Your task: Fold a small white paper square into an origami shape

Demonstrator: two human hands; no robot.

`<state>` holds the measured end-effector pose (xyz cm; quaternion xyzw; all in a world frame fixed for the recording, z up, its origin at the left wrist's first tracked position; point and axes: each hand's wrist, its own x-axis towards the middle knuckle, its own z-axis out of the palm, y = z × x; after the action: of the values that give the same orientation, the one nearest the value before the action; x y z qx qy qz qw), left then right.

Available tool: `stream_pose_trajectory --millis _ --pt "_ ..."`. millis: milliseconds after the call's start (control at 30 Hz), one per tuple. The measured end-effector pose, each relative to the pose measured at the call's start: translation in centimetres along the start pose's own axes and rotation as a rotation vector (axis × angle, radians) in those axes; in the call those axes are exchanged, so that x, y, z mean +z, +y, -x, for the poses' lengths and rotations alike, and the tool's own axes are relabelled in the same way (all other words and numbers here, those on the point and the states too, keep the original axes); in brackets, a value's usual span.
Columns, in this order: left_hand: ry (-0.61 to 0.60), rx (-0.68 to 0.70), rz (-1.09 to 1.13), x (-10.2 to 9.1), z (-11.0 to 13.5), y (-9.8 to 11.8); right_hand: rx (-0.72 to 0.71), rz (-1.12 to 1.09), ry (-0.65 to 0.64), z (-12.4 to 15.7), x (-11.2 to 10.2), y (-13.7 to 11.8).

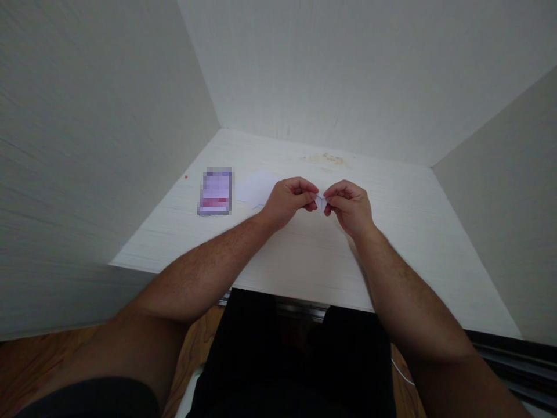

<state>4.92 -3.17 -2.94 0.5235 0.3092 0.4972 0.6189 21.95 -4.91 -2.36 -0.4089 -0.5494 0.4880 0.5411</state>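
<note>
Both the left hand point(290, 200) and the right hand point(350, 206) pinch a small paper piece point(322, 204), one at each side, over the pale surface point(313, 261). White paper point(255, 187) lies beside the left hand, near a blurry purple thing point(217, 190).

No legible txt or nos.

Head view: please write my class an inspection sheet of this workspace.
Surface: white desk, brownish stain near the back wall.
Job's things: small white piece, paper-like; larger white sheet partly behind the left hand.
Clutter: pixelated rectangular item, small orange spot.
Hands: left hand and right hand both pinch the small white piece with their fingers.
Cables: white cable below the desk.
Surroundings: pale walls on three sides; wood-look floor.
</note>
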Motion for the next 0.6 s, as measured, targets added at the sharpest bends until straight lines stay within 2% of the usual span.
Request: stream_pose_trajectory --millis 200,400,600 --pt "0.000 -0.029 0.029 0.1 0.1 0.6 -0.007 -0.007 -0.025 0.0 -0.1 0.0" --pt "0.013 -0.146 -0.009 0.3 0.3 1.3 -0.053 0.034 -0.025 0.0 0.1 -0.1" --pt "0.087 -0.037 -0.212 0.6 0.4 1.4 -0.055 0.121 0.014 0.2 0.7 -0.5"
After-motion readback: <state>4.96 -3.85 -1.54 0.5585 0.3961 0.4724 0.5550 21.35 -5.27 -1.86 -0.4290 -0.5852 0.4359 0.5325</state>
